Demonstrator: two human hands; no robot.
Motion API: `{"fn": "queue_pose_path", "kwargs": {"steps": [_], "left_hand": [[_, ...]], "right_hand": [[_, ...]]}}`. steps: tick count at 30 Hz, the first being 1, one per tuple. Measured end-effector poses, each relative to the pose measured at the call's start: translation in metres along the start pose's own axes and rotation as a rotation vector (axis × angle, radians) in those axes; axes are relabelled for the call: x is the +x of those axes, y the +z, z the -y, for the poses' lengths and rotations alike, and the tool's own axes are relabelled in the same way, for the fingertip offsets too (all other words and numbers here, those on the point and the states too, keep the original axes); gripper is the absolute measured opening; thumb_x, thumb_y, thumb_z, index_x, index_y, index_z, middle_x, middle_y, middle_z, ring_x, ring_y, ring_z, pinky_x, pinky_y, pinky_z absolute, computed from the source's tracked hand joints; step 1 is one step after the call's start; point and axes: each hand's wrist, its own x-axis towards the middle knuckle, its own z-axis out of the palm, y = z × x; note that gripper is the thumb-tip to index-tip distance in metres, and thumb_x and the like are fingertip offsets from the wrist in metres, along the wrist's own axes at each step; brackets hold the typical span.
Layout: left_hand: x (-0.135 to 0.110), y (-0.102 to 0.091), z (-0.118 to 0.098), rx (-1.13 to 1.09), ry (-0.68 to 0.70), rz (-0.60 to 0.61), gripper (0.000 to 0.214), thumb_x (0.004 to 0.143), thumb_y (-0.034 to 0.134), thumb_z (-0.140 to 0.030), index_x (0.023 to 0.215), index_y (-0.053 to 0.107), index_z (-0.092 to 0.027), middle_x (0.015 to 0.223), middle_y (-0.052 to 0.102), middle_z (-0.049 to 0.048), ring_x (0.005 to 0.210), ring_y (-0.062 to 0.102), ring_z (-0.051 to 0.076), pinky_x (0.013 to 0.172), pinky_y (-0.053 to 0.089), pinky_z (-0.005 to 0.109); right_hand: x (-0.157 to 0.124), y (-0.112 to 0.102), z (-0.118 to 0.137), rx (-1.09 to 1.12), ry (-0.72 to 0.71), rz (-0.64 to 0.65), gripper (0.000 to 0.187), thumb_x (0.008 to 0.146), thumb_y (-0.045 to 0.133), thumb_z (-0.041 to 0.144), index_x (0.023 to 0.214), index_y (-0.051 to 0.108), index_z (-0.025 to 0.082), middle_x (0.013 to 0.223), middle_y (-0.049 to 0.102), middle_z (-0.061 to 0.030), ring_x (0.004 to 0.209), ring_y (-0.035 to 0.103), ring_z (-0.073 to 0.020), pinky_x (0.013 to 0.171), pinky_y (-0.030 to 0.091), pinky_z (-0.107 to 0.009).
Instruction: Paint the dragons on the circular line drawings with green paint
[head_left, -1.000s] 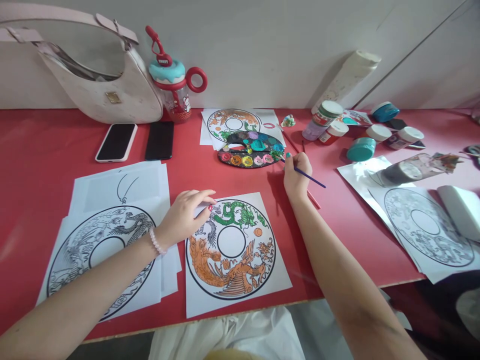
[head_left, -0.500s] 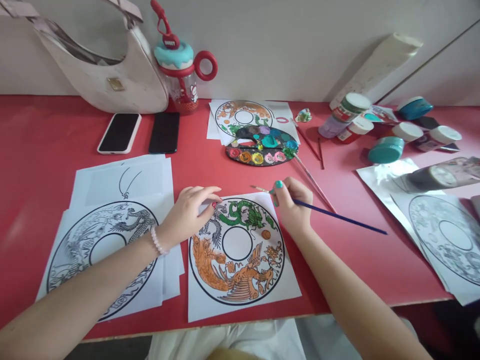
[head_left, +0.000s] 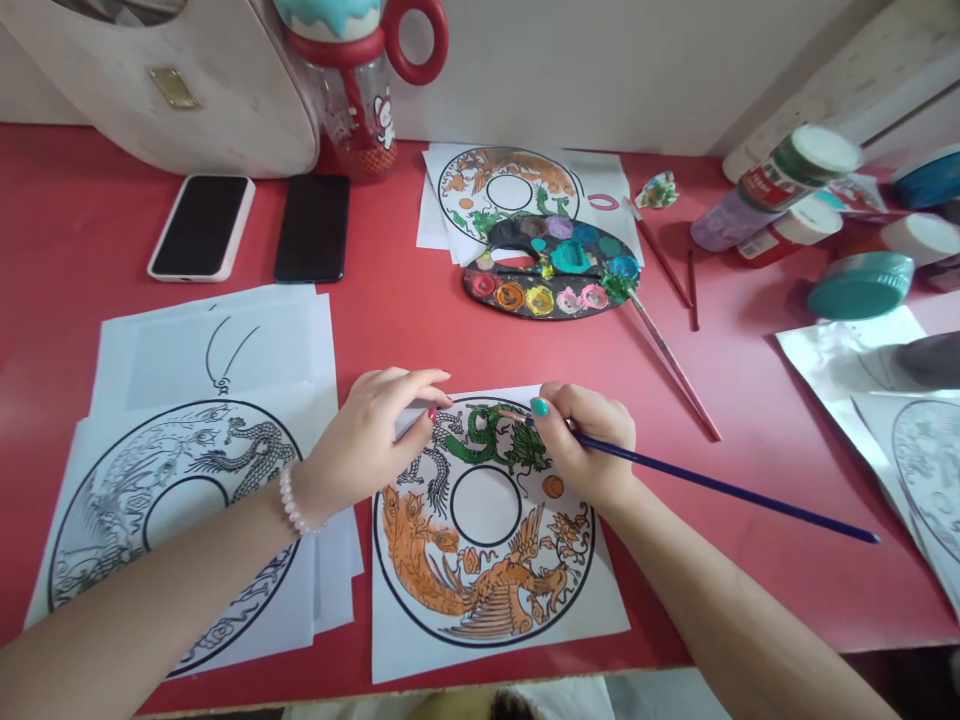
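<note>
A sheet with a round dragon-and-phoenix drawing [head_left: 484, 520], partly coloured green and orange, lies on the red table in front of me. My right hand [head_left: 589, 445] is closed on a thin blue paintbrush [head_left: 720, 487], its tip on the green dragon near the top of the circle. The handle points off to the right. My left hand [head_left: 371, 435], with a bead bracelet at the wrist, rests on the sheet's upper left corner, fingers curled and pressing the paper down.
A black palette [head_left: 551, 270] with several paint blobs lies beyond the sheet, a second brush [head_left: 671, 360] leaning from it. Uncoloured prints [head_left: 180, 470] sit left; two phones [head_left: 255, 228], a bag and a bottle at the back; paint jars [head_left: 795, 190] at the right.
My right hand brought the brush from the palette down to the green dragon on the sheet. The view has moved closer and lower. My left hand stays on the paper.
</note>
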Motion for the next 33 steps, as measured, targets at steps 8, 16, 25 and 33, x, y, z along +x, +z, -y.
{"fn": "queue_pose_path", "kwargs": {"steps": [8, 16, 25, 33], "left_hand": [[0.0005, -0.0018, -0.0028, -0.006, -0.005, 0.005, 0.030, 0.093, 0.044, -0.022, 0.123, 0.046, -0.024, 0.106, 0.070, -0.0005, 0.105, 0.058, 0.021, 0.096, 0.039, 0.041], [0.0005, -0.0009, -0.0027, -0.015, -0.007, 0.003, 0.030, 0.093, 0.045, -0.021, 0.123, 0.046, -0.023, 0.106, 0.070, -0.0019, 0.104, 0.057, 0.020, 0.096, 0.038, 0.040], [0.0016, -0.0014, -0.0032, -0.015, 0.002, 0.000, 0.030, 0.093, 0.045, -0.020, 0.123, 0.046, -0.023, 0.104, 0.070, -0.0011, 0.103, 0.058, 0.020, 0.095, 0.038, 0.039], [0.0016, -0.0014, -0.0035, -0.020, 0.000, -0.012, 0.030, 0.092, 0.045, -0.020, 0.123, 0.046, -0.022, 0.103, 0.071, -0.0012, 0.102, 0.058, 0.020, 0.095, 0.038, 0.039]], "right_hand": [[0.0023, -0.0003, 0.0038, -0.092, -0.021, 0.034, 0.036, 0.084, 0.047, 0.018, 0.056, 0.025, 0.022, 0.047, 0.032, 0.0058, 0.044, 0.028, -0.0070, 0.045, 0.025, -0.023], [0.0006, 0.0000, 0.0019, -0.080, -0.005, 0.022, 0.038, 0.087, 0.046, 0.020, 0.057, 0.024, 0.022, 0.048, 0.029, 0.0057, 0.045, 0.024, -0.0069, 0.045, 0.024, -0.024], [-0.0003, 0.0003, 0.0032, -0.060, 0.010, 0.020, 0.040, 0.086, 0.049, 0.019, 0.056, 0.022, 0.021, 0.048, 0.027, 0.0063, 0.045, 0.023, -0.0065, 0.045, 0.023, -0.025], [-0.0004, 0.0008, 0.0032, -0.075, -0.021, 0.030, 0.039, 0.084, 0.048, 0.013, 0.057, 0.022, 0.021, 0.048, 0.027, 0.0067, 0.045, 0.023, -0.0065, 0.045, 0.022, -0.024]]}}
